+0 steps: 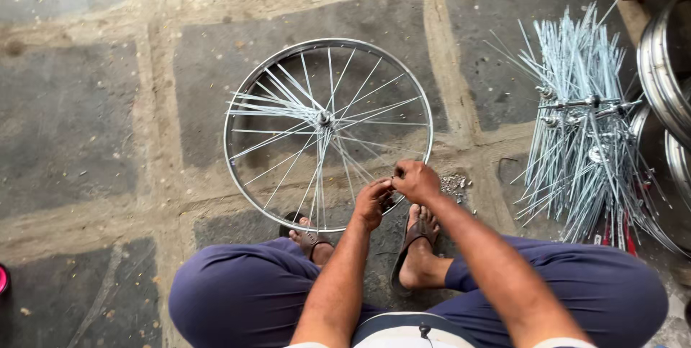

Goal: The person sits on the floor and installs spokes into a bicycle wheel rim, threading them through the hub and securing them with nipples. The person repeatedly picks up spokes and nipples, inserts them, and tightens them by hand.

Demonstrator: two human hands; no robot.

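1. Head view: both forearms run up from the bottom edge; elbows and torso are cut off.
2. Left hand [372,202] and right hand [416,179] meet at the near rim of the bicycle wheel [327,134], fingers pinched together. What they pinch is too small to make out. The fingertips are hidden behind the knuckles.
3. The wheel lies flat on the stone floor [72,125], just ahead of the feet. One wheel, one hub [324,118] at its centre. The spokes are uneven, bunched on the left side; exact count not readable.
4. Two feet in brown sandals: the left foot [311,237] partly under the rim, the right foot [419,247] just below the hands.
5. One small heap of tiny metal bits [455,184] sits on the floor just right of the hands; individual pieces cannot be counted.
6. One large bundle of loose spokes [583,132] lies well to the right, too many to count.
7. Stacked bare rims [666,82] at the right edge are cut off; at least two show.
8. A pink object [3,279] at the left edge is mostly out of frame.
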